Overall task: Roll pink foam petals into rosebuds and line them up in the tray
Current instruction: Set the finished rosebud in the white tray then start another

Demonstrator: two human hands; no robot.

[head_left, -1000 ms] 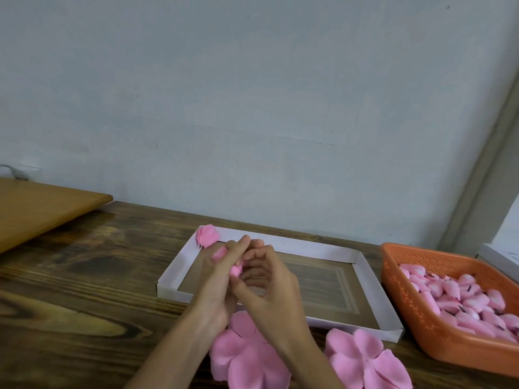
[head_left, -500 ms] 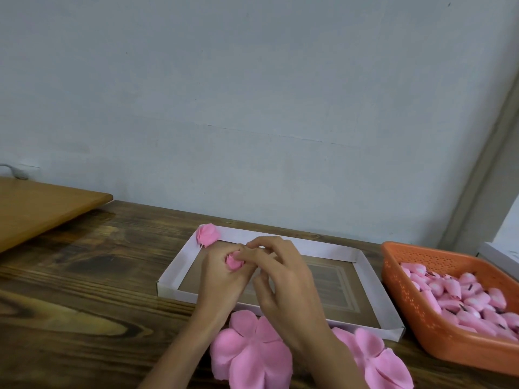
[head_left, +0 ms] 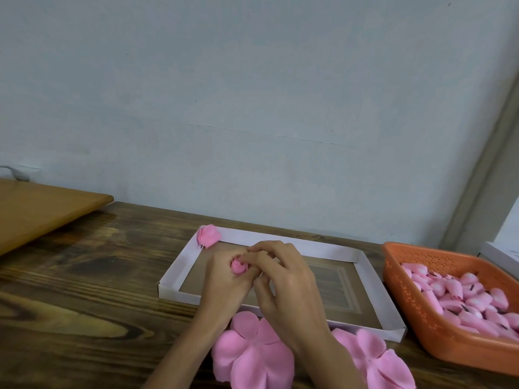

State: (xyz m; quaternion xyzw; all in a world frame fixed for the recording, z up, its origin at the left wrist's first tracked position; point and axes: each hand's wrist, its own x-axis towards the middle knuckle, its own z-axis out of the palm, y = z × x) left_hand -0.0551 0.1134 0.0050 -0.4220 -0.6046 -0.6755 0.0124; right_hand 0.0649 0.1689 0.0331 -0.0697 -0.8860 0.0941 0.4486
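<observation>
The left hand (head_left: 224, 279) and right hand (head_left: 286, 287) pinch a small rosebud (head_left: 239, 267) in curled fingers over the white tray (head_left: 174, 272). A finished rosebud (head_left: 208, 235) sits in its upper left corner. The dark wooden bench (head_left: 84, 290) meets a grey wall (head_left: 252, 108).

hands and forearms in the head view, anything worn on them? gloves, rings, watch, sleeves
Nothing worn that shows. The left hand and right hand are bare: no gloves, and no rings visible on the fingers. No watch or bracelet at either wrist. The left forearm and right forearm are uncovered down to the bottom edge of the picture, with no sleeve in view.
</observation>
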